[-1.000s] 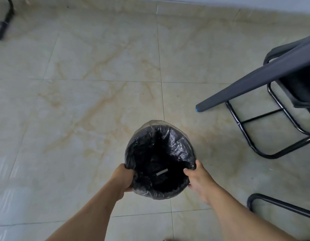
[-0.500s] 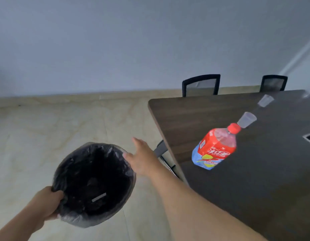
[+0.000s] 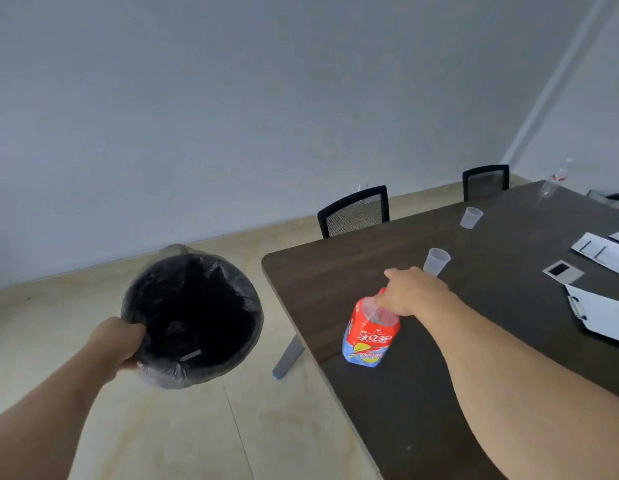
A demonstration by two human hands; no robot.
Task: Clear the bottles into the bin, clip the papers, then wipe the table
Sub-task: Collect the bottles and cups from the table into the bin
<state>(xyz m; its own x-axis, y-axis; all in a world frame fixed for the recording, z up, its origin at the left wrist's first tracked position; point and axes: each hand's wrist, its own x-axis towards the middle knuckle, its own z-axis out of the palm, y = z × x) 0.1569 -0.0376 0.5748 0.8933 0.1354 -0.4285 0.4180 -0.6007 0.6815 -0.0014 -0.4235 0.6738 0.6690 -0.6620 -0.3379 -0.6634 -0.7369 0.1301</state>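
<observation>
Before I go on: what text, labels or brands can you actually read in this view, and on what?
"冰红茶" (my best reading): large white characters on the red-label bottle under the right hand.
Smaller print low on that label: blurred, unreadable.
Red label on the far clear bottle: too small.
Dark marks on the papers: unreadable.
White strip inside the bin: no legible text.

The table looks like dark matt wood grain. The bin carries a thin, crinkled, glossy black plastic liner. The bottle is clear plastic with a shiny red label. 2 cups are translucent plastic. The floor is polished beige tile. A clipboard has a metal clip.
</observation>
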